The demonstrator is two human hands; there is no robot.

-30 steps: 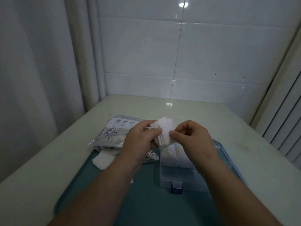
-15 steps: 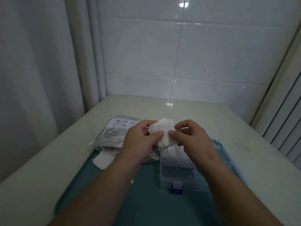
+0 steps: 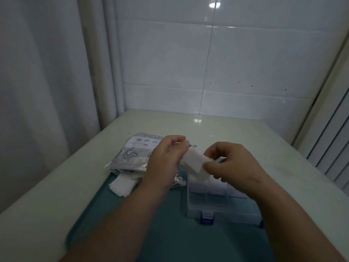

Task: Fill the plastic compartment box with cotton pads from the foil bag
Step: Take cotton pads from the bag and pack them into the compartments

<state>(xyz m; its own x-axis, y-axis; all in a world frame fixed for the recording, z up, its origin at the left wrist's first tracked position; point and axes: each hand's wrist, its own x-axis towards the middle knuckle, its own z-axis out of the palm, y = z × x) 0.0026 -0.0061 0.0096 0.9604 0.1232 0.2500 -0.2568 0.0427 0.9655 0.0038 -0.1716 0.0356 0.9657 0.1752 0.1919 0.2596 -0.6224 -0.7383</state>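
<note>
Both hands are up over the teal tray point(image 3: 170, 233), working one small stack of cotton pads point(image 3: 194, 163) between them. The left hand point(image 3: 164, 161) has its fingers curled in, pinching the stack's upper end. The right hand point(image 3: 232, 165) pinches the lower end between thumb and curled fingers. The stack hangs tilted in the air, sloping down toward the right.

At five o'clock from the stack, the clear plastic compartment box point(image 3: 217, 205) sits on the tray, its blue latch point(image 3: 206, 220) facing the person. The held pads hover just above its far left corner. At nine o'clock from the stack lies the foil bag point(image 3: 136, 156), flat, partly on the tray and partly on the pale table point(image 3: 56, 186). At eight o'clock, a few loose pads point(image 3: 122, 186) lie on the tray just beside the bag's near edge. White wall tiles point(image 3: 245, 63) stand behind the table at twelve.
</note>
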